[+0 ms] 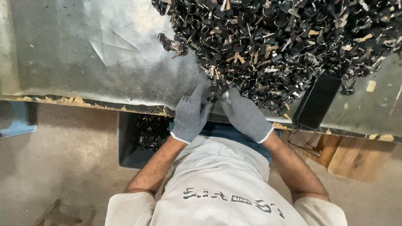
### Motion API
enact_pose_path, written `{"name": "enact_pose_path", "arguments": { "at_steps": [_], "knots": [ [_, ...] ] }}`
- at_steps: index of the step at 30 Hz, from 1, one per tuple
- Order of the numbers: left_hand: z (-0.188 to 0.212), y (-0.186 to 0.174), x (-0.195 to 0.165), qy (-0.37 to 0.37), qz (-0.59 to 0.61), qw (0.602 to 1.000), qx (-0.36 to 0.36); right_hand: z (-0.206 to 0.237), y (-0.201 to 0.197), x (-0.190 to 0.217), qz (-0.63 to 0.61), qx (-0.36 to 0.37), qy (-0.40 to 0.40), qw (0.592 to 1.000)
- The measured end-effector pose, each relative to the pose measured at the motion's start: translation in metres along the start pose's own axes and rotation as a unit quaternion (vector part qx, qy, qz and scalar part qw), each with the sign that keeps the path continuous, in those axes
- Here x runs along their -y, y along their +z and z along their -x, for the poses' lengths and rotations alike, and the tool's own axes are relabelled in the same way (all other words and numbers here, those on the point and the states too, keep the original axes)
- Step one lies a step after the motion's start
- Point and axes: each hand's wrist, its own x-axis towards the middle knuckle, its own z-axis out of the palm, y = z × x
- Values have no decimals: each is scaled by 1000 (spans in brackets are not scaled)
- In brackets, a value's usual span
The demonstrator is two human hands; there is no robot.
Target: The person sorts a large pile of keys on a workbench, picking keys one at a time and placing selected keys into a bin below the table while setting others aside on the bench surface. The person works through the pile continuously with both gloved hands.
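The worktop (83, 50) is a grey metal sheet, scuffed and dusty, with a ragged near edge where splintered wood shows under the metal. Its left half lies bare all the way to that edge, giving open room on that side. The right half is crowded: a large heap of black-headed keys (272, 37) spreads from the far edge down to just short of the near edge, where both hands work. A black phone (317, 100) lies tilted just beside the heap's right lower fringe, its lower end near the worktop's edge.

Below the edge, left of the person's body, a dark bin (130, 144) stands on the concrete floor (63, 159) with more dark key pieces inside. A wooden board (360, 159) sits low to the right.

The left hand (190, 115), in a grey knit glove, reaches up to the heap's lower tip with fingers curled on a small cluster of keys (217, 91); its grip is clenched on them. The right hand (245, 114), gloved alike, meets it from the other side, fingertips pinching the same cluster. The cluster sits at the heap's near fringe, touching the loose keys around it. The keys look small, with black plastic heads, pale metal blades and thin rings, tangled thickly together.
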Motion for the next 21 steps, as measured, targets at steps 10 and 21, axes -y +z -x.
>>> {"name": "enact_pose_path", "arguments": {
  "at_steps": [10,21],
  "knots": [
    [2,12,4,75,-59,995,2,4,56,-6,276,-85,-34,957],
    [4,1,-9,74,-142,986,-46,13,26,0,107,-119,-93,983]
  ]
}}
